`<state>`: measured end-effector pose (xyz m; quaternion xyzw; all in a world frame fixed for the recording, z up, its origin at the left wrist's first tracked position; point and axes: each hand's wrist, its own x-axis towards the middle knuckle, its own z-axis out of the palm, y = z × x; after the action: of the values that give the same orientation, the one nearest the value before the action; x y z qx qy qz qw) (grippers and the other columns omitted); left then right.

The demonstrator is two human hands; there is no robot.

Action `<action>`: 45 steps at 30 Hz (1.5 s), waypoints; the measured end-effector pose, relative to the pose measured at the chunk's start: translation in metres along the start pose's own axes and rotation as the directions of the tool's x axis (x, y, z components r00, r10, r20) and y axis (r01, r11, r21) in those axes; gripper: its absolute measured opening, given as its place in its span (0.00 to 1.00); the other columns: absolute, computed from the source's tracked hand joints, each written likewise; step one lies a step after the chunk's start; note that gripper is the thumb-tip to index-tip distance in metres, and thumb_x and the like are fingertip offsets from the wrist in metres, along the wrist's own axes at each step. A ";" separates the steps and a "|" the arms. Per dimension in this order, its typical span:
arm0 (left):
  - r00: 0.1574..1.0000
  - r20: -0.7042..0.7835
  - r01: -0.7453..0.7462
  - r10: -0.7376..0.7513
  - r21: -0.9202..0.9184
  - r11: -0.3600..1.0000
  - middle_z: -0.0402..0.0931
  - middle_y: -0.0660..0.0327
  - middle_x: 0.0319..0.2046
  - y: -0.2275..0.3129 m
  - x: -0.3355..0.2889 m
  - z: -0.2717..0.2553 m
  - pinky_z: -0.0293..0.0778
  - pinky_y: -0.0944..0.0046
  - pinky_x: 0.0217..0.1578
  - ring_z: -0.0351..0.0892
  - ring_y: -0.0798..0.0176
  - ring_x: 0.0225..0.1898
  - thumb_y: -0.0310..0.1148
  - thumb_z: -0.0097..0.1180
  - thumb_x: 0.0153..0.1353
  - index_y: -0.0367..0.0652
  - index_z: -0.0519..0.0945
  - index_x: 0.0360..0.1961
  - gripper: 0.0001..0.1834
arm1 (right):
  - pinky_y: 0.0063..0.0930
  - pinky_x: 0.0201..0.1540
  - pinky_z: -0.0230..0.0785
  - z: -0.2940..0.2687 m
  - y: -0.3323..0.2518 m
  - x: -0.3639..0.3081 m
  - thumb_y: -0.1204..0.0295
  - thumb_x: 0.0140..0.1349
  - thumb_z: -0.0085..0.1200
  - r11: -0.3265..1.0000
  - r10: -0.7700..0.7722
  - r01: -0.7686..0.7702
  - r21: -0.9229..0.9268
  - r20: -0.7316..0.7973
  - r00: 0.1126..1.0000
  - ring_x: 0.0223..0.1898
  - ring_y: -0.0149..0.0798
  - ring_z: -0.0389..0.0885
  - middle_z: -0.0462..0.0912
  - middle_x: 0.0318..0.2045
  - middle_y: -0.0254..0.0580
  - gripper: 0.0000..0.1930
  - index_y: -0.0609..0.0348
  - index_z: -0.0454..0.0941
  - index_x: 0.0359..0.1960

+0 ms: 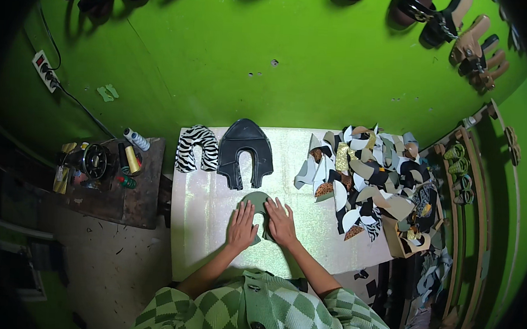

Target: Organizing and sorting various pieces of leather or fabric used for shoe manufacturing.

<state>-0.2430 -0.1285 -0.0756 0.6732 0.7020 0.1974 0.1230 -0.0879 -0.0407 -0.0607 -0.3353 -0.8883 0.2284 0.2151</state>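
Now both hands, left hand (pixel 242 226) and right hand (pixel 282 222), lie flat and ungripping on what seems a green upper (pixel 257 200), on the table (pixel 201 209).

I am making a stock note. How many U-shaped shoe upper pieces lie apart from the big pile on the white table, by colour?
Zebra-striped upper: 1
Black upper: 1
Green upper, under the left hand and right hand: 1
Total: 3

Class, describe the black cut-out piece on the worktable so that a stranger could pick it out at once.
Find the pale worktable against the green wall. At its far edge lie two horseshoe-shaped pieces side by side; the black cut-out piece is the right one. Its neighbour is zebra-striped, and the piece under the hands is grey-green.
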 end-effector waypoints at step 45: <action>0.953 -0.298 -0.018 -0.052 -0.228 0.974 0.61 0.43 0.57 0.285 0.161 0.129 0.49 0.46 0.62 0.55 0.39 0.62 0.25 0.47 0.51 0.36 0.70 0.47 0.19 | 0.44 0.46 0.67 -0.280 0.356 -0.088 0.64 0.44 0.62 0.586 0.743 -0.809 -0.048 -0.367 0.560 0.43 0.54 0.76 0.80 0.36 0.52 0.23 0.56 0.75 0.44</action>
<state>0.0594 0.0503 -0.0496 0.6103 0.6912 0.3759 0.0924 0.2991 0.2107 -0.0518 -0.7455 -0.6212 0.1488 0.1903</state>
